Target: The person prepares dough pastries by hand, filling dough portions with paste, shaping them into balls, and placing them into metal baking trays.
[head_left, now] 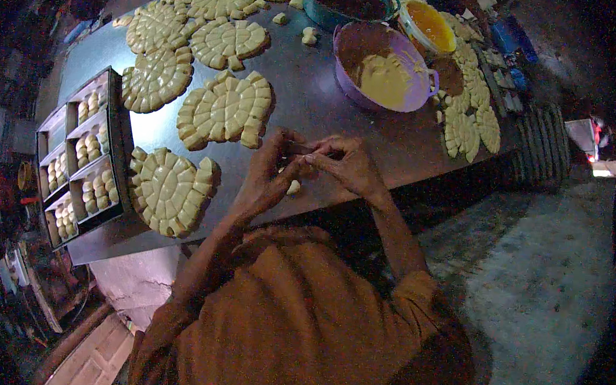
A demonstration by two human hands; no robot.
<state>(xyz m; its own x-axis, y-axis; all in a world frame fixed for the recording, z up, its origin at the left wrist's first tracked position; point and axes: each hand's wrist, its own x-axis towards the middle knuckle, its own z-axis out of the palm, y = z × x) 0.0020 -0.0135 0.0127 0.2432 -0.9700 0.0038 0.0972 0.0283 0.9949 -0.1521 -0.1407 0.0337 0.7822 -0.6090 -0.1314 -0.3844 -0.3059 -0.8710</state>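
My left hand (278, 166) and my right hand (348, 167) meet over the front of the dark metal table (347, 128), both with fingers closed together; what they hold, if anything, I cannot make out. A small pale dough lump (294, 188) lies just beneath them. Cut, scored dough rounds lie nearby, one (225, 106) beyond my left hand and another (170, 191) to its left. A purple tub (379, 70) with pale batter inside stands beyond my right hand.
A compartmented tray (103, 145) of dough balls sits at the left. Further back are a green tub (322, 13), a yellow container (430, 38) and several more dough rounds. More cut dough (467, 124) lines the right edge. A concrete floor (542, 291) shows at lower right.
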